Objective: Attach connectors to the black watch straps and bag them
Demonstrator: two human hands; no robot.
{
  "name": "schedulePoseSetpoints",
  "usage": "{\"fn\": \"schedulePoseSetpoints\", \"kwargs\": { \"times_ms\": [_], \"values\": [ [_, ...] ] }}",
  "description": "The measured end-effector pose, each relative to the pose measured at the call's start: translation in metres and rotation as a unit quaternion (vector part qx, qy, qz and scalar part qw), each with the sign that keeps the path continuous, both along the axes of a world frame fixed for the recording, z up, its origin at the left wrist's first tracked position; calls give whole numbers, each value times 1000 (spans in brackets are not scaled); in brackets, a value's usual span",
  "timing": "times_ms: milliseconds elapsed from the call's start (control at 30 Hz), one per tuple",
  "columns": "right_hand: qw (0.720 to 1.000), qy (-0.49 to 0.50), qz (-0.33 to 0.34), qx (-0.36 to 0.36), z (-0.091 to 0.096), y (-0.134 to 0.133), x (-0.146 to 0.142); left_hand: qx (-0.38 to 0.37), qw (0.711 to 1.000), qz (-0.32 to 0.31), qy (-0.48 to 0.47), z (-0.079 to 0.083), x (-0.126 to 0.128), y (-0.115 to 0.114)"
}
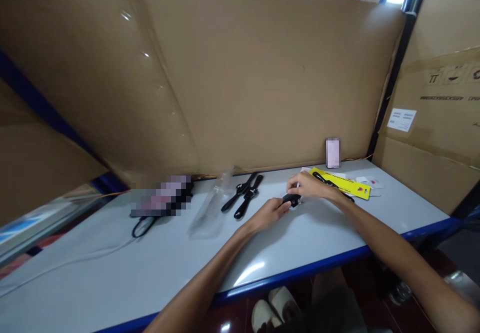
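I couldn't read the yellow card (356, 189) at two o'clock; one black tool (330, 183) lay on it, two others (248, 197) at nine; left hand (270, 213) gripped a fourth (294, 201); right hand (304, 185), I couldn't tell

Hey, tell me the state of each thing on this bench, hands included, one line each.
Left hand: closed on the held black tool
Held black tool: gripped, partly hidden by fingers
Right hand: fingers bent, close to the held black tool, contact unclear
Two loose black tools: lying side by side
Clear plastic bag: lying down
Yellow card: lying, partly covered by another black tool
Phone: upright, screen bright
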State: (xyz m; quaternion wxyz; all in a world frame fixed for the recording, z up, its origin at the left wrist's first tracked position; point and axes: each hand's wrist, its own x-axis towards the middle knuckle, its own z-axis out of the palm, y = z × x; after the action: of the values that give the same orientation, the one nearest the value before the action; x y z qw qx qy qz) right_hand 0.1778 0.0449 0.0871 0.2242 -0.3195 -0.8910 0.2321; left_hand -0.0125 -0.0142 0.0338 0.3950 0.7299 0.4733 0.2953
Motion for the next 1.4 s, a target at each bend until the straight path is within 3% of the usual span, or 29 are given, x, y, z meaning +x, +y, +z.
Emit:
{"fn": "schedulePoseSetpoints", "kwargs": {
  "times_ms": [200, 1000, 1400],
  "values": [
    [996, 31, -20, -84, 0, 4, 1, 4, 1000, -15, -18, -3, -1, 3],
    [996, -9, -17, -90, 3, 6, 5, 8, 998, -26, 49, 3, 0, -2],
    [987, 9, 16, -161, 3, 13, 11, 14, 998, -33, 50, -1, 0, 0]
  ]
}}
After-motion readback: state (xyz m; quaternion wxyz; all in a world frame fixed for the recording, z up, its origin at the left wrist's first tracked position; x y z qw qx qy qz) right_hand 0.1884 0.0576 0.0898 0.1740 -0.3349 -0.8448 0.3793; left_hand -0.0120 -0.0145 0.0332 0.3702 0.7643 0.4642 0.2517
